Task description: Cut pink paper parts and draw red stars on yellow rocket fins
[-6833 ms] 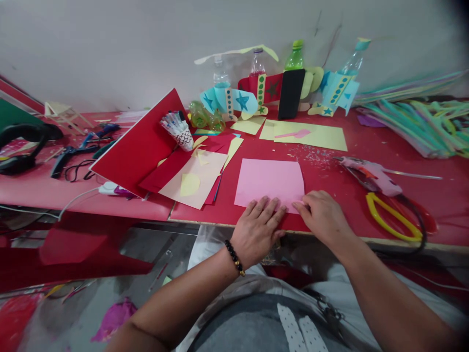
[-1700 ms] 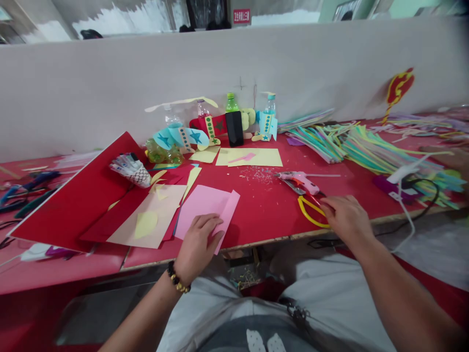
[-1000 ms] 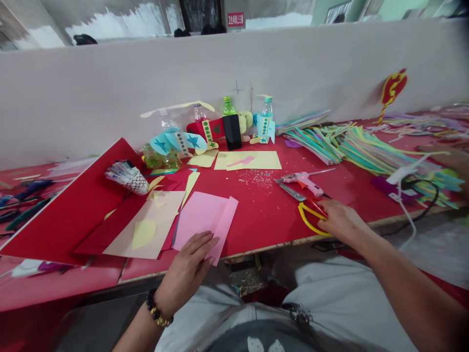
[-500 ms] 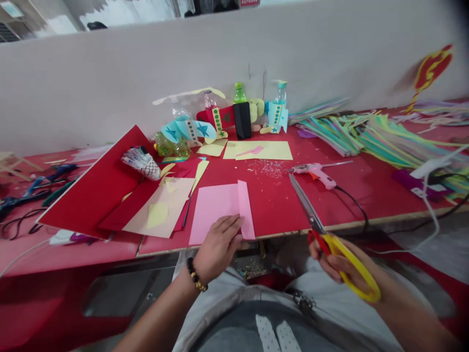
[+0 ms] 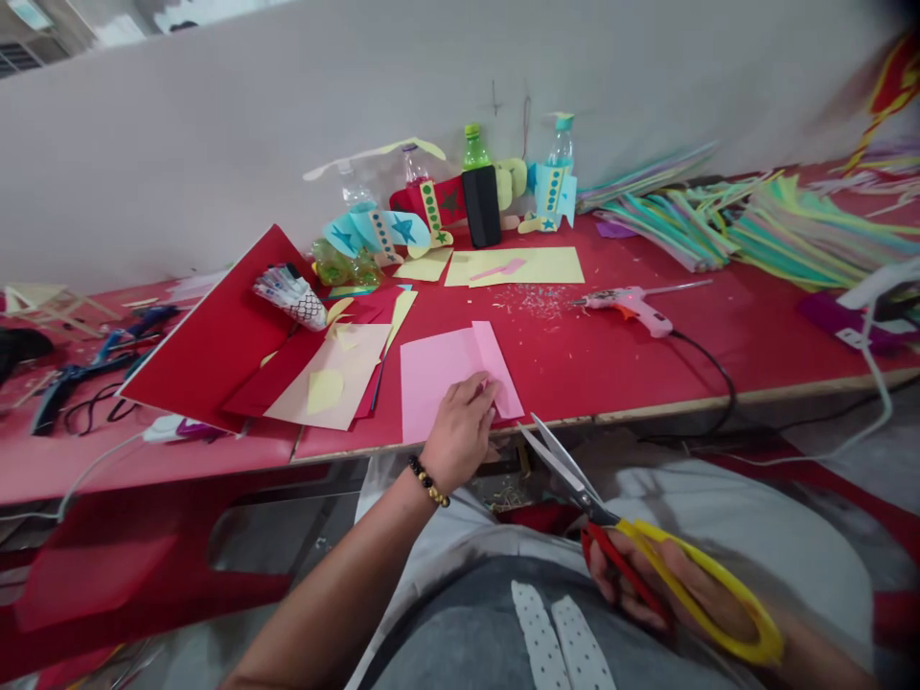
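A sheet of pink paper lies at the front edge of the red table, its right side folded over in a narrow strip. My left hand grips the sheet's near edge beside that fold, fingers on top and thumb lower down. Over my lap, my right hand is closed round the handles of large scissors, one loop yellow and one red. Their blades stand apart, with the tips just short of the pink paper's near right corner.
Right of the paper lies a pink glue gun with a black cord. Cream paper, red board and a pen holder are on the left. Decorated bottles stand behind; pastel strips cover the back right.
My right hand has brought the scissors down and left, nearer the pink paper, and their blades have parted. My left hand still holds the sheet; the view has shifted.
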The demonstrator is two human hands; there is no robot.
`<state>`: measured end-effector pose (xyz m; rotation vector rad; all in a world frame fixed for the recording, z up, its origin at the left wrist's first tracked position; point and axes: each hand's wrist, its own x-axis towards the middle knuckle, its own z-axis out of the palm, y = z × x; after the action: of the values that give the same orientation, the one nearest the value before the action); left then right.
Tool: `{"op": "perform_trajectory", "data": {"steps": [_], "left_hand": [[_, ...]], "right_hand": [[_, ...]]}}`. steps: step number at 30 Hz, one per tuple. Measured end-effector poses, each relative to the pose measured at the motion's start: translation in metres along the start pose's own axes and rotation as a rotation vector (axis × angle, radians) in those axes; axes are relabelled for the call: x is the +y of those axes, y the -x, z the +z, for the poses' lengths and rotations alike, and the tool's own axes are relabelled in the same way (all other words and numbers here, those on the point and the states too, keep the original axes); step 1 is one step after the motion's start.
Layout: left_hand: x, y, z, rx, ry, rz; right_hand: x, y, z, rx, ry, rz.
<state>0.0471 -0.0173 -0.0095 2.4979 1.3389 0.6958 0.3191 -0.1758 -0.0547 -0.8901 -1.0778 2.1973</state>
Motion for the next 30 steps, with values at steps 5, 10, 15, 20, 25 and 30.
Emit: {"op": "perform_trajectory", "data": {"steps": [5,10,15,20,25,30], "left_hand": [[0.007,-0.004,0.005,-0.002,-0.032,-0.008],[0.006,-0.003,0.006,-0.010,-0.067,-0.002],[0.005,-0.002,0.006,-0.019,-0.089,0.013],[0.005,0.000,0.004,-0.056,-0.065,0.037],[0.003,0.003,0.001,-0.090,-0.046,0.117],[0.005,0.006,0.001,-0.099,-0.080,0.137]], "right_hand": [[0.005,-0.006,0.006,0.070,-0.057,0.021],[0.001,-0.016,0.016,0.074,-0.123,-0.010],[-0.005,-0.026,0.021,0.045,-0.207,-0.014],[-0.007,-0.035,0.021,-0.046,-0.408,0.018],[-0.012,-0.041,0.028,-0.058,-0.563,0.015],[-0.021,-0.048,0.041,-0.079,-0.588,-0.019]]}}
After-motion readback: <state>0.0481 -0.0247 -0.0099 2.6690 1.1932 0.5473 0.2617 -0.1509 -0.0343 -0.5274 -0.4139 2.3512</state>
